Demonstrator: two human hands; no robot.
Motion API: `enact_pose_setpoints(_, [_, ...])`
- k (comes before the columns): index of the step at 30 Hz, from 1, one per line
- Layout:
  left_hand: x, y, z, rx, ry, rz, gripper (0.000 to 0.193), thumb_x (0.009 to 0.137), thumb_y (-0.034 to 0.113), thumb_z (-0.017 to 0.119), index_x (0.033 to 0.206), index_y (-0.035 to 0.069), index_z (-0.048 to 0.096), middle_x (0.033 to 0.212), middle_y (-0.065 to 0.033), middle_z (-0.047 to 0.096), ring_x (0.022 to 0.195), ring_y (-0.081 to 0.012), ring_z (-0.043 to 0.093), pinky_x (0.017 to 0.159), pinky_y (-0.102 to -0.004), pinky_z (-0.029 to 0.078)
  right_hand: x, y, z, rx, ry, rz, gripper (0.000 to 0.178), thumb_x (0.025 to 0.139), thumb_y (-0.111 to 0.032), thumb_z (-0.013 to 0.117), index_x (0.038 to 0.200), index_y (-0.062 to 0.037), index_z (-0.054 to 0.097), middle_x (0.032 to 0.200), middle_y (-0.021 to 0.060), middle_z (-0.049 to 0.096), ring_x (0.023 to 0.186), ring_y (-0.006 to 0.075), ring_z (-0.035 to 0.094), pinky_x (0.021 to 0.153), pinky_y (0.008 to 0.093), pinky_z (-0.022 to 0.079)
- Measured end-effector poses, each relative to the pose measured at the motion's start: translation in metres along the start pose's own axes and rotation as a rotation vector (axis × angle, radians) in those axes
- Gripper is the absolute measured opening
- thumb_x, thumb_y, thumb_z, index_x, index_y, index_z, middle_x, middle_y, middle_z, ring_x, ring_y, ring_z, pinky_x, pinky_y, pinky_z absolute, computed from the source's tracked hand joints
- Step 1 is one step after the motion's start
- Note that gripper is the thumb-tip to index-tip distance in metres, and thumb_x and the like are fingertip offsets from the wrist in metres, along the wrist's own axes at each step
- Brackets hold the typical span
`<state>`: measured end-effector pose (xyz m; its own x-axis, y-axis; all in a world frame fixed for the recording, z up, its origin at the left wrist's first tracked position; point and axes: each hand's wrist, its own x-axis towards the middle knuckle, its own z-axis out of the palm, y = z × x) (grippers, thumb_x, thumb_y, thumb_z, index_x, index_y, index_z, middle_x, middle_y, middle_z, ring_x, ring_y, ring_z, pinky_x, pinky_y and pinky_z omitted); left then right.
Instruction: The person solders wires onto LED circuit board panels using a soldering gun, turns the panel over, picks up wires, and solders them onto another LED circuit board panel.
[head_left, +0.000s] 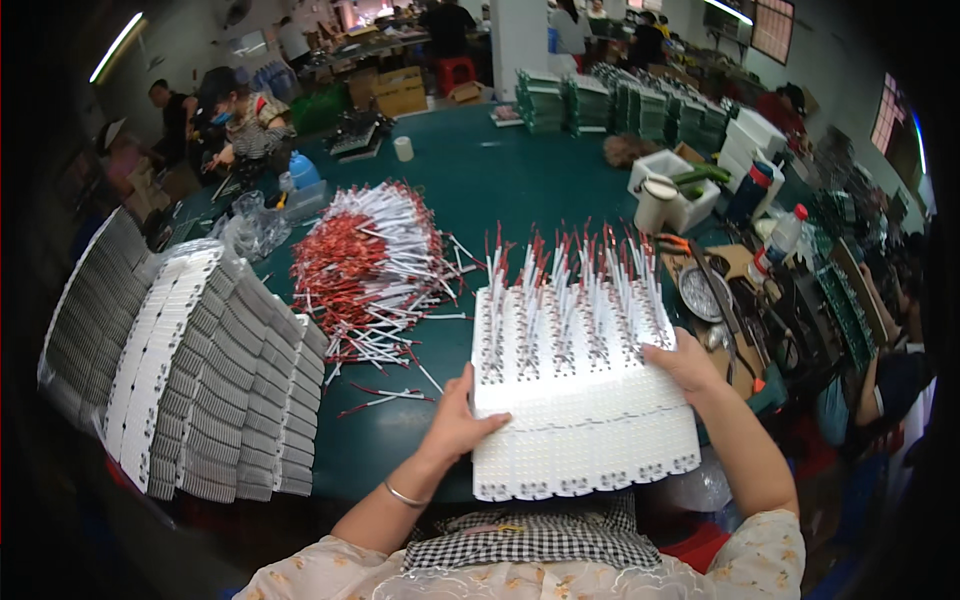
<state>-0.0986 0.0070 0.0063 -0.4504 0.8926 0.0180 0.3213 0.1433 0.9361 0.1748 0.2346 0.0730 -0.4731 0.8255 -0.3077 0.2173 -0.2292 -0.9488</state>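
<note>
A white panel of joined LED circuit boards [585,430] is held between my two hands at the table's near edge. Short red and white wires [575,265] stand up in rows from its far half, above dark solder points. My left hand [458,418] grips the left edge, thumb on top and the other fingers partly hidden along the side. On the right edge, farther up, my right hand [683,365] clasps the panel with its thumb on the face; its other fingers are mostly hidden. A heap of loose red and white wires [365,265] lies left of the panel.
Large leaning stacks of similar boards [205,370] stand at the left. Tools, including orange-handled pliers [675,242], a bottle [785,235] and a white foam box [690,210] crowd the right. Green board stacks [640,105] line the back; a co-worker [245,120] sits across.
</note>
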Motion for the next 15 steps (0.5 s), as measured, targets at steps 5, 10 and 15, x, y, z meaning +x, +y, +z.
enact_pose_setpoints(5, [0.013, 0.002, -0.03, 0.363, -0.15, -0.005, 0.095, 0.065, 0.035, 0.082, 0.138, -0.007, 0.037, 0.11, -0.0291, 0.056, 0.104, -0.0383, 0.056, 0.093, -0.0386, 0.045, -0.014, 0.038, 0.026, -0.112, 0.086, -0.043, 0.059, 0.073, -0.014, 0.079, 0.12, 0.0071, 0.05, 0.111, 0.0158, 0.062, 0.097, 0.0256, 0.062, 0.087, 0.035, 0.049])
enact_pose_setpoints(10, [0.016, 0.044, -0.034, 0.577, -0.185, -0.04, 0.09, 0.065, 0.038, 0.081, 0.136, -0.002, 0.043, 0.105, -0.028, 0.056, 0.096, -0.0404, 0.06, 0.083, -0.0423, 0.05, -0.011, 0.026, 0.02, -0.632, 0.174, -0.057, 0.07, 0.065, -0.034, 0.083, 0.114, 0.008, 0.057, 0.113, 0.0196, 0.059, 0.103, 0.0373, 0.06, 0.09, 0.0394, 0.047])
enact_pose_setpoints(15, [0.014, 0.063, -0.037, 0.88, 0.057, 0.118, 0.063, 0.07, 0.036, 0.079, 0.12, 0.002, 0.06, 0.107, -0.0159, 0.06, 0.08, -0.0301, 0.064, 0.071, -0.0389, 0.052, -0.021, 0.021, 0.026, -0.983, 0.382, -0.324, 0.07, 0.068, -0.033, 0.082, 0.119, 0.0065, 0.055, 0.118, 0.0205, 0.051, 0.101, 0.0343, 0.058, 0.088, 0.0393, 0.047])
